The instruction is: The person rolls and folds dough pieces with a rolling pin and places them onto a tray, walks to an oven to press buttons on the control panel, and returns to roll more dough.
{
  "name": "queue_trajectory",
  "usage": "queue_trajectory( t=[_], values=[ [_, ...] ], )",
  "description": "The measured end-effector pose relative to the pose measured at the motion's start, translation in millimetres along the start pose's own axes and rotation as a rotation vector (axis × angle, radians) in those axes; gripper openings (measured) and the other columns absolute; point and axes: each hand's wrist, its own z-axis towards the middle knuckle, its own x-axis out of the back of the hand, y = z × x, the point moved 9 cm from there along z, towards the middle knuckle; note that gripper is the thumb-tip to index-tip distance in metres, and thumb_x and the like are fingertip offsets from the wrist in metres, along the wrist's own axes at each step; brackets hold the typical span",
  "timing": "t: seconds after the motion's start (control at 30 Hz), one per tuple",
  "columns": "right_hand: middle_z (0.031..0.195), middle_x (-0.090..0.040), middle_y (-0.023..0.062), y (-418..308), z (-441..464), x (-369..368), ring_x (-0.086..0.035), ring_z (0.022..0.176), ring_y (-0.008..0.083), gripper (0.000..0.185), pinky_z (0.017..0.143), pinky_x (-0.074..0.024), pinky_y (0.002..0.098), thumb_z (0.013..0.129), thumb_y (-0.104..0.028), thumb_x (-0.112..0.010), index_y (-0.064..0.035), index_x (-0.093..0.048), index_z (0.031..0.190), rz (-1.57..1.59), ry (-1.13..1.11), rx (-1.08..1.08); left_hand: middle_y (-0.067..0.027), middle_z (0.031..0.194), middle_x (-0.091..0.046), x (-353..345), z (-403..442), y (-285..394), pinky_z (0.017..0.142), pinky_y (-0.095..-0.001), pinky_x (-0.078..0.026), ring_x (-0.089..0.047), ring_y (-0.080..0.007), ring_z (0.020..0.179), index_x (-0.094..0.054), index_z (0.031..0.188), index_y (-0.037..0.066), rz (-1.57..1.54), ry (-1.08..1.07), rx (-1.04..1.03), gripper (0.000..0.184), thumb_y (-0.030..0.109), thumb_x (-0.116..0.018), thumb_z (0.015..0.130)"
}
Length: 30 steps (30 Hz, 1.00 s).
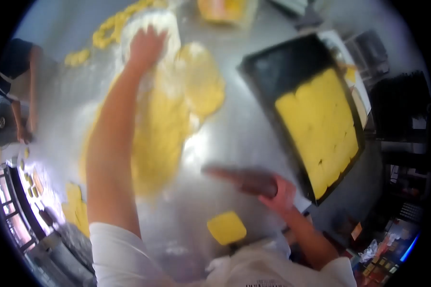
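My left hand point(149, 45) reaches far forward into a white, roughly rectangular patch of flour point(173, 36); its fingers look slightly apart, with the tips partly lost in the white. Below that hand a large yellow sheet of dough point(160, 143) is spread on the metal table, dusted with flour and partly covered by my left forearm. My right hand point(280, 195) is closed around one end of a brown rolling pin point(256, 183), blurred, held over the table. Closer to my body lies a small square piece of yellow dough point(226, 228).
At the right a black baking tray point(285, 64) holds a yellow dough sheet over most of its base. Yellow dough strips point(105, 33) lie at the far left. Another person point(21, 71) stands at the left edge, hands near small pieces on the table point(239, 143).
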Motion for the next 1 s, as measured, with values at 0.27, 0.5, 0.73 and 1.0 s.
queue_trajectory(
  t=[0.27, 0.5, 0.73, 1.0],
  values=[
    [0.13, -0.065, 0.019, 6.9, 4.8, 9.1, -0.065, 0.117, 0.037, 0.075, 0.099, -0.0522, 0.0455, 0.077, -0.034, -0.086, -0.0051, -0.055, 0.139, 0.116, 0.169, -0.252, -0.0341, 0.139, -0.049, 173.6, -204.4, 76.5, 0.114, -0.0477, -0.037, -0.046, -0.0487, 0.131, -0.045, 0.139, -0.011, -0.452, 0.297, -0.103, 0.052, 0.017, -0.057, 0.098],
    [0.13, -0.065, 0.0192, -4.5, 10.1, 23.6, -0.064, 0.118, 0.037, 0.071, 0.098, -0.0517, 0.0442, 0.083, -0.036, -0.082, -0.0082, -0.053, 0.141, 0.186, 0.01, -0.387, -0.0274, 0.155, -0.038, 185.7, -464.1, 221.7, 0.122, -0.052, -0.026, -0.034, -0.0458, 0.145, -0.035, 0.153, -0.002, -0.602, -0.239, 0.024, 0.07, 0.033, -0.062, 0.098],
    [0.12, -0.069, 0.0206, -4.0, 6.7, 24.4, -0.066, 0.11, 0.0406, 0.071, 0.091, -0.0533, 0.0456, 0.082, -0.037, -0.081, -0.0093, -0.052, 0.141, 0.19, 0.032, -0.239, -0.0251, 0.159, -0.032, 164.3, -546.5, 308.0, 0.119, -0.0586, -0.025, -0.032, -0.0441, 0.146, -0.034, 0.154, 0.0, -0.458, -0.353, 0.073, 0.088, 0.05, -0.067, 0.089],
    [0.107, -0.072, 0.0156, -4.9, 3.8, 23.0, -0.069, 0.097, 0.0367, 0.066, 0.079, -0.0538, 0.0465, 0.079, -0.035, -0.082, -0.0132, -0.054, 0.135, 0.127, 0.192, -0.082, -0.0211, 0.161, -0.032, 168.9, -551.7, 306.2, 0.12, -0.0576, -0.023, -0.029, -0.0417, 0.148, -0.035, 0.155, 0.003, -0.41, -0.289, 0.095, 0.083, 0.049, -0.064, 0.093]
  ],
)
